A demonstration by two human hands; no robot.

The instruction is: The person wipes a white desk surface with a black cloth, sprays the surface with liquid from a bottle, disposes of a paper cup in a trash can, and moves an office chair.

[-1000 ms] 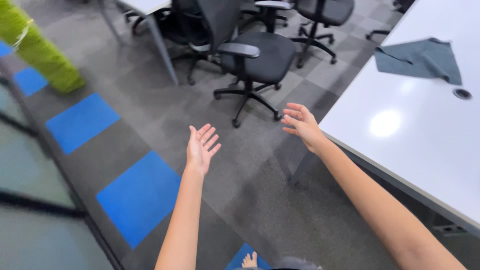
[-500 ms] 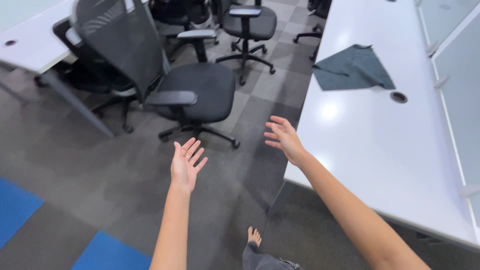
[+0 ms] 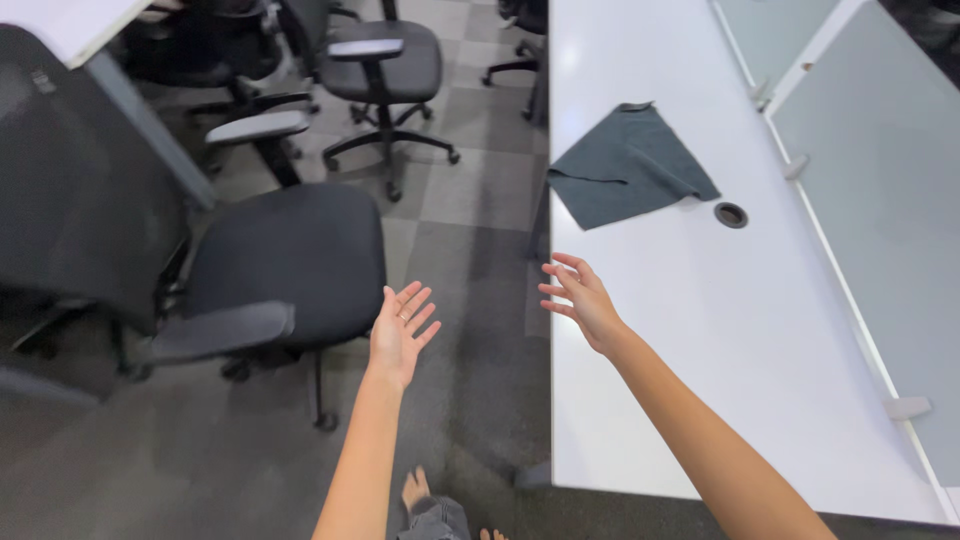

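Both hands are hanging open and empty, fingers spread. The left hand is hovering beside the black chair; the right hand is hovering over the white table edge, apparently not touching, well short of the grey cloth.

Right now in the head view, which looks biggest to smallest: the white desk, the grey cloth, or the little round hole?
1. Long white desk
2. Square grey cloth
3. Small round dark cable hole
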